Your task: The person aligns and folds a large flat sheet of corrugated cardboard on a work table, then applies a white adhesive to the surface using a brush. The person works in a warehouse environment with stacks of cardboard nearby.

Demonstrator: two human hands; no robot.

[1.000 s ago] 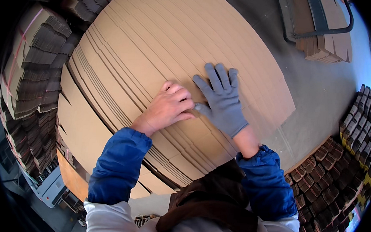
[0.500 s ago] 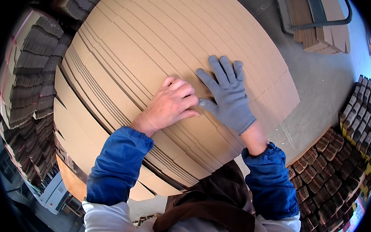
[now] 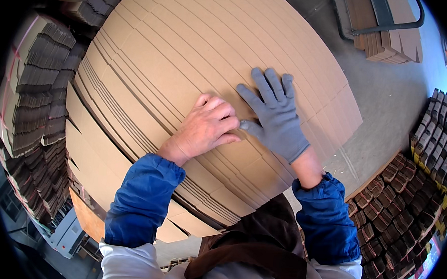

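- Locate the fanned cardboard blanks point(image 3: 162, 59) directly ahead of the torso, beneath both hands; note overlapping layers, with step lines running from far left to near right.
- Note a dark gap near the left edge of the fan, with closely spaced steps beside it; unable to identify the support underneath.
- Find the left hand point(image 3: 204, 125), bare, around the middle of the fan, closer to the near edge than the far edge. Observe curled fingers, with tips turned under and out of sight; unable to confirm any hold on a blank.
- Find the right hand point(image 3: 275, 122), gloved in grey, between the middle and the right edge. Observe fingers spread wide, palm down, grasping nothing; thumb tip just beside the left fingers, contact uncertain.
- Beware of sliding or skewed layers, a likely result of uneven pressure from the flat palm.
- Beware of bent or torn edges from hooking with curled fingers, and of paper cuts to bare skin.
- Beyond the fan, note bundled cardboard point(image 3: 47, 88) past the left edge, brown bundles point(image 3: 388, 211) off the near-right side, and bare floor point(image 3: 375, 92) past the right edge.
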